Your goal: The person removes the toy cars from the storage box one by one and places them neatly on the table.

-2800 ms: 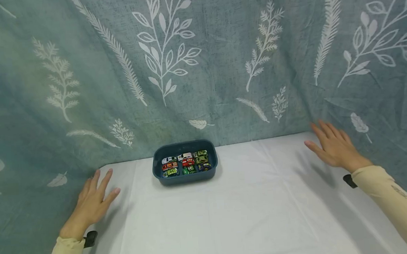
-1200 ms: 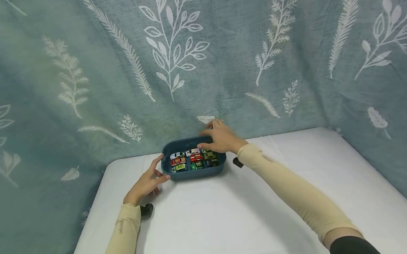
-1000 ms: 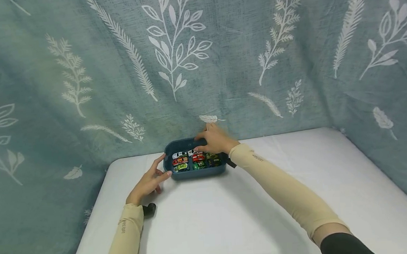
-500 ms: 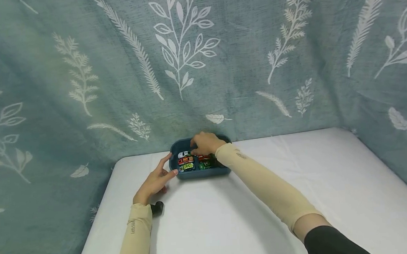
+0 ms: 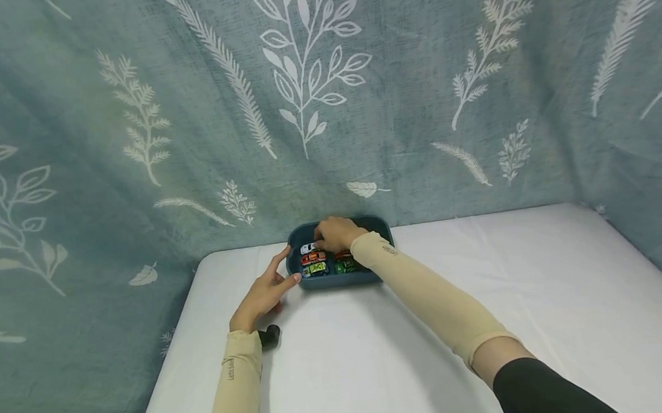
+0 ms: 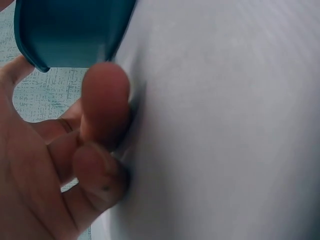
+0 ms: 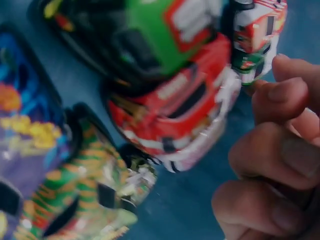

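A dark blue plastic bin (image 5: 340, 281) stands at the table's back edge in the head view, with several toy cars inside. My left hand (image 5: 263, 297) is at its left end, index finger and thumb apart and touching the rim corners; the left wrist view shows its other fingers bent beside the bin's wall (image 6: 65, 35). My right hand (image 5: 338, 233) reaches into the bin, bent fingers at a white toy car (image 5: 309, 248). In the right wrist view, fingertips touch that car (image 7: 257, 40); whether they pinch it is unclear. An orange car (image 5: 314, 258) and a lime-green car (image 5: 315, 270) lie nearer me.
A white cloth (image 5: 361, 361) covers the table. Directly behind the bin hangs a grey-green leaf-print curtain (image 5: 407, 165). A red car (image 7: 175, 100) and a green-and-black car (image 7: 135, 35) lie close to my right fingers. My right forearm (image 5: 425, 295) crosses above the table.
Both hands have come from the table's sides to the bin. The right hand then moved left and down inside it to the white car. The left hand stays at the rim as the view shifts.
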Available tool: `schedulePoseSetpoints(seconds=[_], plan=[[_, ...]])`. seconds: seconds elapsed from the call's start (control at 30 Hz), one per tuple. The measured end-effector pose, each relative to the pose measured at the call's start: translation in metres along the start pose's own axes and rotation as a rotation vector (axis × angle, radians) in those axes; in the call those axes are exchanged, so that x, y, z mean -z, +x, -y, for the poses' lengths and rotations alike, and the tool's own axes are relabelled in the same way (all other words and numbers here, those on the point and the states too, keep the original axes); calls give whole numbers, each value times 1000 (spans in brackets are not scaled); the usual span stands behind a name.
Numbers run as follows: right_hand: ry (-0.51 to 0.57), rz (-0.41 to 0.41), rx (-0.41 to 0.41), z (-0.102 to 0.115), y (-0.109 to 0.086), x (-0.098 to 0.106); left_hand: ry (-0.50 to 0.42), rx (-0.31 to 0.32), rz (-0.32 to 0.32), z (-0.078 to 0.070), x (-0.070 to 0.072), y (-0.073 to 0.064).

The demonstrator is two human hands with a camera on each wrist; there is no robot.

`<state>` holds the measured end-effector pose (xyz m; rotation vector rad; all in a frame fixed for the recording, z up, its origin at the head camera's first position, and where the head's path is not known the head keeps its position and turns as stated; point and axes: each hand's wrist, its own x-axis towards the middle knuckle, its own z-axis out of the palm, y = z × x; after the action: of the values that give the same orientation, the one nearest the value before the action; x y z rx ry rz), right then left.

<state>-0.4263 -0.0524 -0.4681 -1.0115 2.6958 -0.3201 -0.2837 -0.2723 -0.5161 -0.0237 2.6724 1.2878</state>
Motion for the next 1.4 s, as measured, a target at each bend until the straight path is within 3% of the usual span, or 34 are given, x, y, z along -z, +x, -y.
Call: schedulePoseSetpoints(seconds=[0.43, 0.97, 1.13, 1.4], plan=[[23, -1, 6, -5, 4, -6, -39, 6, -2, 0, 0, 1], [-34, 24, 50, -2, 10, -6, -23, -14, -12, 2, 0, 1], [-35, 6, 78, 0, 4, 7, -24, -14, -10, 0, 0, 2], [-85, 31, 102, 1, -18, 43, -28, 6, 0, -1, 3, -1]])
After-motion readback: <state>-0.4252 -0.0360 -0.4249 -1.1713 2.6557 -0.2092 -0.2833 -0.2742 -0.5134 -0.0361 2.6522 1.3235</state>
